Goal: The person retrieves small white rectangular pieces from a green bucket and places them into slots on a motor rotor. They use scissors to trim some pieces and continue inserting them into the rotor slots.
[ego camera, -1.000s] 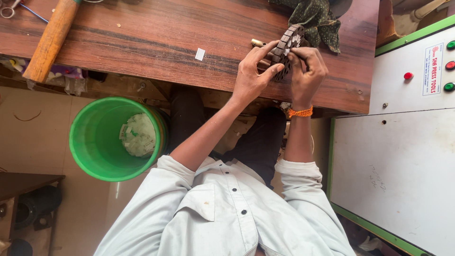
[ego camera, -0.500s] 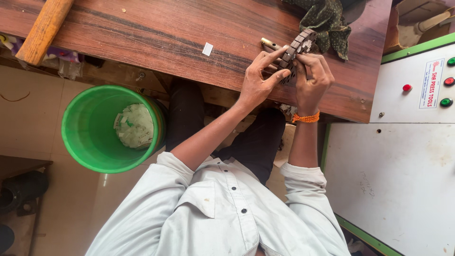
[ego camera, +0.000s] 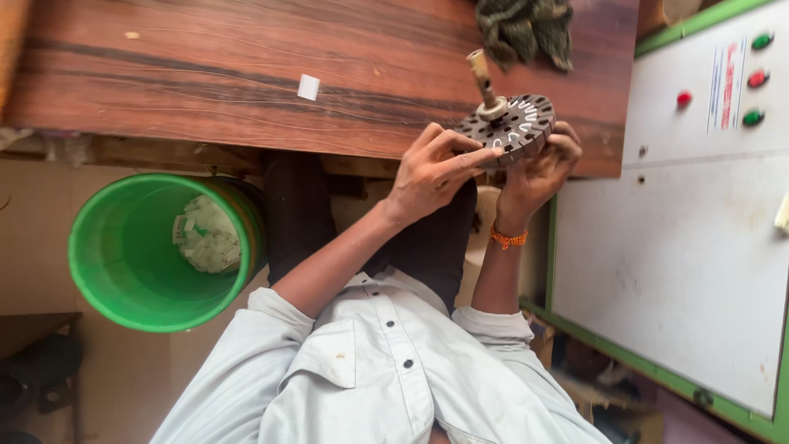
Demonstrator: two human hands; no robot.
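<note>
Left hand: the left hand [ego camera: 431, 168] curls around the near edge of the slotted metal disc [ego camera: 511, 127], fingers bent and pinching its rim.
Right hand: the right hand [ego camera: 538, 168] cups the disc from below, fingertips hooked over the far rim.
Disc: one, held between both hands just above the wooden table [ego camera: 205, 74] edge, tilted, with one short shaft [ego camera: 482, 78] standing out of its middle.
Counts: one green bucket [ego camera: 115, 255], one small white piece [ego camera: 308, 86] on the table, one dark cloth [ego camera: 526, 29], three buttons [ego camera: 756, 78] on the white cabinet [ego camera: 682, 238].
Hidden: the disc's underside and the right palm are hidden; the cloth is cut off at the top; the bucket's pale scraps are hard to make out.
</note>
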